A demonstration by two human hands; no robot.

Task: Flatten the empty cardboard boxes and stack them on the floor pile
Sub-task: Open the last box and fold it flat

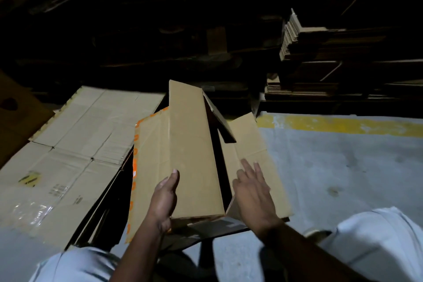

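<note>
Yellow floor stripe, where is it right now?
Head view, right side: the yellow floor stripe runs along the grey floor's far edge, below the stacked cardboard.

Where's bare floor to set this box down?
Bare grey floor lies right of the box, bordered by the yellow line and the right knee. Left is crowded with flattened cardboard; stacks block beyond the line.
</note>
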